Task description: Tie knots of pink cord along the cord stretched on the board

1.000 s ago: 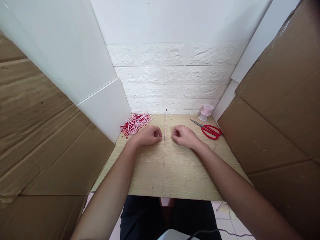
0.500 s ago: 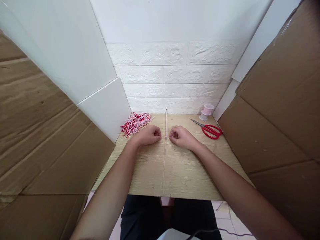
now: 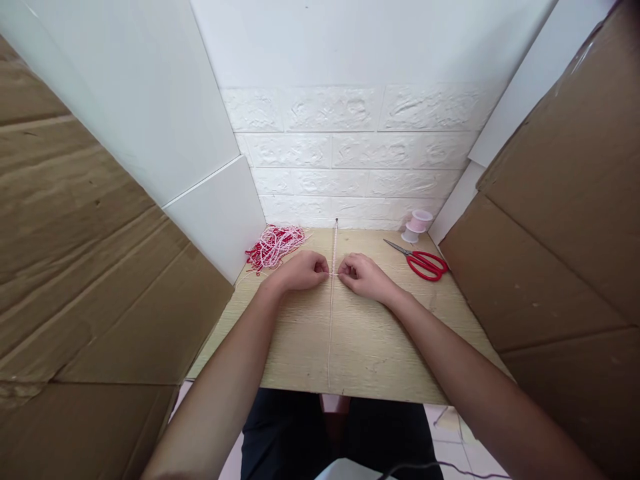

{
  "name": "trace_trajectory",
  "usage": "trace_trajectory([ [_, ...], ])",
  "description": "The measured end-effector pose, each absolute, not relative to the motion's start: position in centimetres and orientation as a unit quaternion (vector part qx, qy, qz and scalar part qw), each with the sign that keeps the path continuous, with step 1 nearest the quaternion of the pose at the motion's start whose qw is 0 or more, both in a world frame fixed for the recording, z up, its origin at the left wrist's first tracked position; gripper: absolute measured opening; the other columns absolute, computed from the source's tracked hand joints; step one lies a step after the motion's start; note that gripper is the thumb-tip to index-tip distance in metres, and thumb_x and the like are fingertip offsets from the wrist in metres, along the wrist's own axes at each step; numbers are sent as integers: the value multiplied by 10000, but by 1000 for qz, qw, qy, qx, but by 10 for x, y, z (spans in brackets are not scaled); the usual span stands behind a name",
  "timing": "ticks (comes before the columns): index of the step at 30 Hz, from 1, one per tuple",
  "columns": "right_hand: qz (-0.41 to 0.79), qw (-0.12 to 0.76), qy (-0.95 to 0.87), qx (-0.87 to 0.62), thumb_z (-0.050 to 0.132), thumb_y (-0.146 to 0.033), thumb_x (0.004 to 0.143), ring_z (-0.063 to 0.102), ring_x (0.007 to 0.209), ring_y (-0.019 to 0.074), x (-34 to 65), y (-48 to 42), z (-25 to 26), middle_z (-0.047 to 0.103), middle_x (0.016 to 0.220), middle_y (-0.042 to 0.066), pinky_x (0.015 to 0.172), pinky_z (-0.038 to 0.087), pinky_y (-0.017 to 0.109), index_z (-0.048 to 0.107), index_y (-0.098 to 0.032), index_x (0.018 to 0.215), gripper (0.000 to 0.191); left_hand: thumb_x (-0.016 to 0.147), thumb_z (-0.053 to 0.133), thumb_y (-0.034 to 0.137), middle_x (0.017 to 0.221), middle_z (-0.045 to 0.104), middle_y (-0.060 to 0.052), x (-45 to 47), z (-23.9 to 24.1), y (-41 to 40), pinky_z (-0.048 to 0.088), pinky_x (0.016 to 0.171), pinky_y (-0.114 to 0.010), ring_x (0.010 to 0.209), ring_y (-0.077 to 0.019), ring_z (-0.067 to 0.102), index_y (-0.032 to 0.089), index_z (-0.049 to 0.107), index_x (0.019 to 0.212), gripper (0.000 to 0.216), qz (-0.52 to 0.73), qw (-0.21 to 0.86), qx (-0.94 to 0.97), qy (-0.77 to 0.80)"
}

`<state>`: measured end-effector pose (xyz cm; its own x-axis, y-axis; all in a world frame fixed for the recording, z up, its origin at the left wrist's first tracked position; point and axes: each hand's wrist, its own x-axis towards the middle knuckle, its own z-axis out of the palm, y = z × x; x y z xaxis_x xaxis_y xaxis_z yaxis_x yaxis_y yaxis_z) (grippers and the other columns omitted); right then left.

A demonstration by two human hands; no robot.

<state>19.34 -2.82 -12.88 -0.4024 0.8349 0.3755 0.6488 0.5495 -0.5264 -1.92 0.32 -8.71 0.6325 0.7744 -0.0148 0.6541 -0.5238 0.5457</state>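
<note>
A pale braided cord point(image 3: 335, 250) runs from a small nail point(image 3: 337, 220) at the back edge of the wooden board, and its plain strands point(image 3: 330, 333) stretch on to the front edge. My left hand point(image 3: 309, 270) is closed in a pinch just left of the cord, on a thin light thread. On the other side my right hand point(image 3: 364, 275) is pinched in the same way, with a short stretch of thin thread point(image 3: 337, 274) crossing the cord between the two hands. The fingertips hide the thread's ends.
Red-handled scissors point(image 3: 423, 262) lie at the right, near two stacked spools point(image 3: 419, 221) of thread. A heap of red and white cords point(image 3: 276, 247) sits at the back left. Cardboard panels point(image 3: 545, 200) flank the wooden board point(image 3: 380, 353), with a white wall behind.
My left hand has come closer to the cord, so the gap between my hands is narrower. The whole view has shifted slightly.
</note>
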Motion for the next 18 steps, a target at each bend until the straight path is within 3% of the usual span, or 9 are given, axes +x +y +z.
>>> trace_trajectory([
  [18,154,305,-815,-469,559,-113,761,528,755,159,196,-30,-125,610,767,21,714,380,275,604,-177,762,79,745,538,255,776,677,-18,-22,-88,6,388,582,-226,670,-128,580,155,674,796,177,106,255,858,433],
])
